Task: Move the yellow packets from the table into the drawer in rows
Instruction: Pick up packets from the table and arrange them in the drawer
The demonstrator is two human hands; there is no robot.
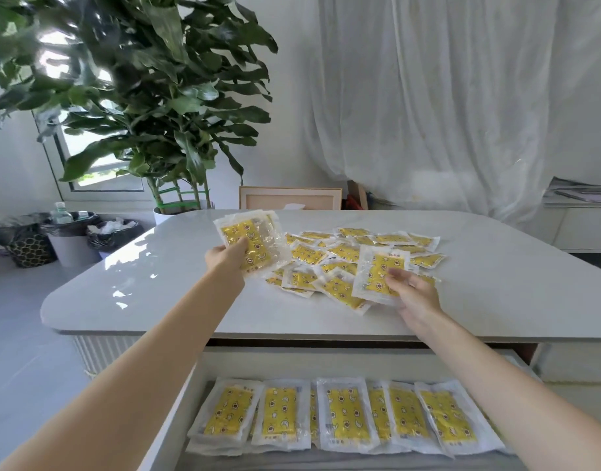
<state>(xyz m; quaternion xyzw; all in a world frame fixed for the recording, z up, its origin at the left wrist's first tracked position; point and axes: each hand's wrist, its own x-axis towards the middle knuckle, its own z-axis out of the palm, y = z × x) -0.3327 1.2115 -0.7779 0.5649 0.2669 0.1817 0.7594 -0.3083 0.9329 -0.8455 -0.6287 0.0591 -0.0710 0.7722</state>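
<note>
Nearest the camera, one row of yellow packets (340,414) is already laid across the open drawer (190,379), some overlapping. Beyond the drawer, on the table (156,290), a scattered pile (353,256) is left. A small stack (249,243) is clasped in the left hand (229,256); one packet (380,273) is pinched by the right hand (413,295). Roughly half is judged done.

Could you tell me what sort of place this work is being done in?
Probably a room in a home: a white table with a drawer, a large potted plant, sheer curtains and lined bins.
</note>
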